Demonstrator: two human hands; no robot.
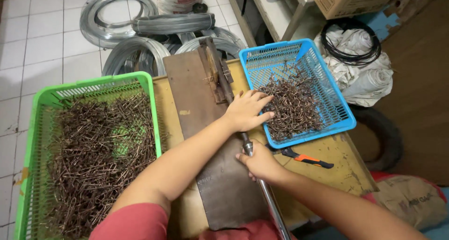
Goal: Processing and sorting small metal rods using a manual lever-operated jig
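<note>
bending wire on the dark steel jig plate [220,184]

my right hand [258,163] grips the shiny metal lever bar [269,195] tight; left hand [247,111] lies flat and open, at one o'clock, touching bent brown wire pieces [292,109] in the blue plastic basket [299,50]; best kept steady.

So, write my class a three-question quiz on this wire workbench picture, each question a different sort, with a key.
1. True or false: the left hand rests at the edge of the blue basket of bent wire pieces.
2. What does the right hand grip? A) the metal lever handle B) the orange-handled tool C) a wire coil
3. Fill in: the basket on the person's left side is ____.

Key: 1 true; 2 A; 3 green.
</note>
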